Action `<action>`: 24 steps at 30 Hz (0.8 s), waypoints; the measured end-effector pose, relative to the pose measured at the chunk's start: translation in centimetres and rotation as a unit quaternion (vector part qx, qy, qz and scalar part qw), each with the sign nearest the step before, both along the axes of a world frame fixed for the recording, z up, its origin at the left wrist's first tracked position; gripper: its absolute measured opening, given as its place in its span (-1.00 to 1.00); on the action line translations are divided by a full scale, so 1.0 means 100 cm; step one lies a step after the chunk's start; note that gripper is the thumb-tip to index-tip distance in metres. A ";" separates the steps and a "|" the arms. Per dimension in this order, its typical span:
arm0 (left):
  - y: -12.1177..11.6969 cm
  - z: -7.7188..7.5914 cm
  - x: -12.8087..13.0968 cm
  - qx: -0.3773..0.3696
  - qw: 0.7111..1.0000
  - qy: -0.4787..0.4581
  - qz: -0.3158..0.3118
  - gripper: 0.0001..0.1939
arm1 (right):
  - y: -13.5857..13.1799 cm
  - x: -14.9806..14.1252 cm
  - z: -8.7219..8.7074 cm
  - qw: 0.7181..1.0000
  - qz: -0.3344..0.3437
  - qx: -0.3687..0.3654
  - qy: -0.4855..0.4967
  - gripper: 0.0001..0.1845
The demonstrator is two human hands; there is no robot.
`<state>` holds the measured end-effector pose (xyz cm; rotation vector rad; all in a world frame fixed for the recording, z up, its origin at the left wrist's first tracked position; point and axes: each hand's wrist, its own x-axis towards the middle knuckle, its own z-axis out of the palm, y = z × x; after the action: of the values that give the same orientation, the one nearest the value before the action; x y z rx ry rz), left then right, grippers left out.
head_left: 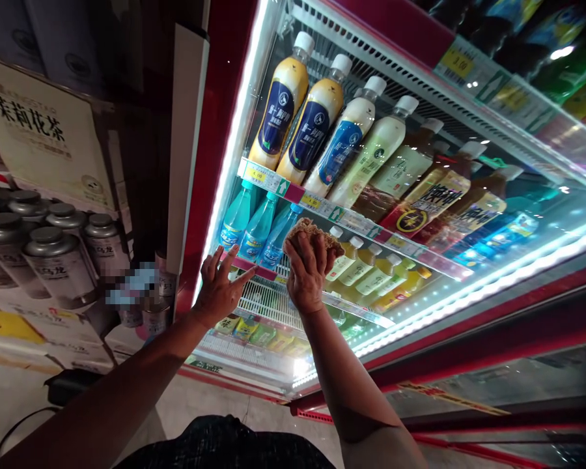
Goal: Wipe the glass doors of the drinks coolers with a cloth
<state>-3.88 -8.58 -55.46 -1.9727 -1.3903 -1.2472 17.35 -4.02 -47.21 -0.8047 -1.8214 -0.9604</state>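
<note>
Brown, rough-textured cloth point(313, 227), bunched up, sits in the grip of the right hand point(306, 277), just below the white, price-tagged front edge of the upper shelf point(354, 223). It looks light, soft and unbreakable, best held palm-down across its middle. The left hand point(221, 286), fingers spread, apparently holds nothing near the magenta-edged lower shelf's point(267, 273) left corner.

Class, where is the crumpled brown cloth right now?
In the head view, the brown cloth is right of centre, in the person's right hand, between the nearest blue-capped plastic bottle and the lower white-capped bottles.
</note>
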 end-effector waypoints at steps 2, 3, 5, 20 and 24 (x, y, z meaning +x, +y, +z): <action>0.000 -0.001 -0.004 -0.009 1.000 0.003 0.000 -0.18 | -0.001 -0.006 -0.006 1.000 0.006 -0.006 -0.014 -0.49; 0.000 -0.002 -0.006 -0.013 1.000 0.008 0.001 -0.19 | -0.002 -0.008 -0.010 0.999 0.013 -0.013 -0.030 -0.50; 0.000 -0.003 -0.011 -0.020 1.000 0.016 0.004 -0.19 | -0.005 -0.011 -0.015 0.997 0.027 -0.028 -0.065 -0.51; 0.001 -0.011 -0.025 -0.022 0.999 0.018 -0.022 -0.23 | -0.005 -0.038 -0.013 0.994 0.032 -0.052 -0.090 -0.47; 0.000 -0.013 -0.027 -0.023 0.999 0.011 -0.021 -0.21 | -0.001 -0.048 -0.007 0.998 0.008 -0.044 -0.053 -0.45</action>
<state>-6.59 -8.53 -56.75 -2.0496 -1.3865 -1.2184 12.55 -4.07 -47.96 -0.8066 -1.9699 -0.9329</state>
